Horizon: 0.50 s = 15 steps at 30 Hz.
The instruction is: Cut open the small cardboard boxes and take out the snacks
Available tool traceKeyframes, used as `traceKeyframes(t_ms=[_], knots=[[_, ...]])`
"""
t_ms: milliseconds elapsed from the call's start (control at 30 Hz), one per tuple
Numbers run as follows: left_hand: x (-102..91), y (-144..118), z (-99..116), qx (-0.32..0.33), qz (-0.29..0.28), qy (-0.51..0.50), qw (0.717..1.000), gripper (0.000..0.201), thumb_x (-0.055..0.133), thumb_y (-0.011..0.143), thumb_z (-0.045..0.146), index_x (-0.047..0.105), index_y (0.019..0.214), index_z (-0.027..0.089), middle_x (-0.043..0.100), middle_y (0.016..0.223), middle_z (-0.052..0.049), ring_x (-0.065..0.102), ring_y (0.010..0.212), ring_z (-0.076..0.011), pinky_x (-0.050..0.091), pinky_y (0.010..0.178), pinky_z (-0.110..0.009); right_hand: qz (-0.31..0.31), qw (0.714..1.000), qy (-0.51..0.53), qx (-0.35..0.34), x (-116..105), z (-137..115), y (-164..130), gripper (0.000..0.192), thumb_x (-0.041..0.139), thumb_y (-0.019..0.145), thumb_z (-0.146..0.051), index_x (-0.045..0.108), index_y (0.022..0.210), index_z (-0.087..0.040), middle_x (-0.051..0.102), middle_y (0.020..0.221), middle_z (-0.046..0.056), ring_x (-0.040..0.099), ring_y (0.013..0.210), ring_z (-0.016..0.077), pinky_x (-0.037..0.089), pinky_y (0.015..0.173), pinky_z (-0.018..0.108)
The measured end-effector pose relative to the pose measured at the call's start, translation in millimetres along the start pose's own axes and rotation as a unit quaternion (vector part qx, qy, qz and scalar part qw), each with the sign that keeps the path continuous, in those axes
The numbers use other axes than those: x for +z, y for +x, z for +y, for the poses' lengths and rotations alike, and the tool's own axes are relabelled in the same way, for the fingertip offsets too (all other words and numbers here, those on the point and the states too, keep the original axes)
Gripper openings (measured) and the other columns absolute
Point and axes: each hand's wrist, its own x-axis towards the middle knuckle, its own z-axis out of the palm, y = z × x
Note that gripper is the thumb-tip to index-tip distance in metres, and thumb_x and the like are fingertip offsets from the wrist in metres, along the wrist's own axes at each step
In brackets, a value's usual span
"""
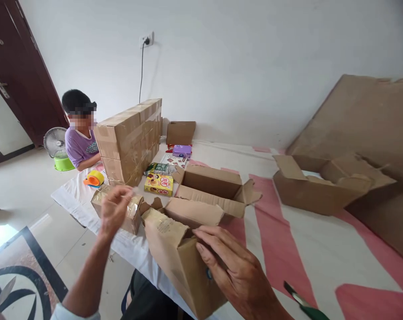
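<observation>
Near carton point(168, 249): located at the near edge of the cloth-covered worktop point(271, 235), in front of the operator. Its top flaps are not flat; no seal is visible across the opening.

Right hand point(235, 266): fingers extended, loosely spread, resting on the top edge of the near carton. The grip is not closed around it.

Left hand point(116, 206): raised over the small taped box point(133, 220), left of the near carton. Fingers are curled, with the thumb close to the fingertips. Motion blur obscures the fingertips; whether the grip has hold of anything cannot be determined.

Completed condition: the stacked boxes point(131, 142) at far left are shut, with tape across their seams. The small taped box is likewise shut.

Outstanding condition: the near carton is unsealed. The middle carton point(204, 202), just beyond it, stands open with flaps out. The right carton point(308, 193) is also open; a white item shows inside. Judged by closures alone, the work is partly complete.

Adjacent items: a yellow packet point(158, 184) lies beside the middle carton, a tape dispenser point(95, 178) at left, and a green-handled cutter point(304, 304) at near right.
</observation>
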Motion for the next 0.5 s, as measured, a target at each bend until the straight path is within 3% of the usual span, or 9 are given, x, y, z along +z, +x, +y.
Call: traceKeyframes(t_ms=[100, 200, 333, 433, 500], knots=[[-57.5, 61.0, -35.5, -0.075, 0.130, 0.171, 0.974, 0.018, 0.069, 0.091, 0.034, 0.073, 0.085, 0.017, 0.074, 0.082, -0.004, 0.069, 0.083, -0.0209, 0.055, 0.078, -0.033, 0.006, 1.000, -0.009, -0.016, 1.2, 0.7, -0.9, 0.020, 0.059, 0.106, -0.022, 0.073, 0.120, -0.023, 0.078, 0.110, 0.010, 0.078, 0.098, 0.0244, 0.066, 0.086, 0.035], [-91.7, 110.8, -66.0, -0.100, 0.152, 0.208, 0.961, 0.020, 0.070, 0.091, 0.029, 0.069, 0.077, 0.015, 0.068, 0.070, -0.003, 0.066, 0.078, -0.0202, 0.053, 0.074, -0.031, 0.008, 0.999, -0.022, -0.024, 2.1, -0.3, -1.3, 0.019, 0.058, 0.107, -0.022, 0.073, 0.118, -0.022, 0.078, 0.109, 0.010, 0.078, 0.097, 0.0244, 0.066, 0.086, 0.034], [-97.0, 145.0, -96.4, -0.112, 0.120, 0.223, 0.961, 0.023, 0.072, 0.097, 0.034, 0.071, 0.090, 0.013, 0.072, 0.084, -0.003, 0.069, 0.082, -0.0187, 0.058, 0.078, -0.032, 0.009, 0.999, -0.031, -0.033, 3.1, -1.9, -1.0, 0.018, 0.057, 0.108, -0.025, 0.073, 0.117, -0.022, 0.078, 0.108, 0.010, 0.078, 0.096, 0.0242, 0.066, 0.085, 0.034], [-91.0, 154.1, -112.9, -0.110, 0.093, 0.223, 0.964, 0.029, 0.070, 0.103, 0.041, 0.071, 0.114, 0.014, 0.074, 0.109, -0.006, 0.072, 0.093, -0.0196, 0.063, 0.084, -0.038, 0.010, 0.999, -0.035, -0.037, 3.0, -1.0, -0.9, 0.019, 0.057, 0.108, -0.026, 0.073, 0.118, -0.022, 0.078, 0.108, 0.010, 0.079, 0.095, 0.0237, 0.066, 0.085, 0.033], [-87.7, 155.9, -121.3, -0.104, 0.077, 0.221, 0.967, 0.032, 0.069, 0.103, 0.043, 0.070, 0.118, 0.015, 0.073, 0.114, -0.007, 0.073, 0.096, -0.0205, 0.063, 0.085, -0.040, 0.009, 0.999, -0.034, -0.035, 2.8, -0.1, -1.1, 0.020, 0.057, 0.107, -0.025, 0.073, 0.118, -0.023, 0.078, 0.108, 0.010, 0.079, 0.095, 0.0237, 0.067, 0.085, 0.033]])
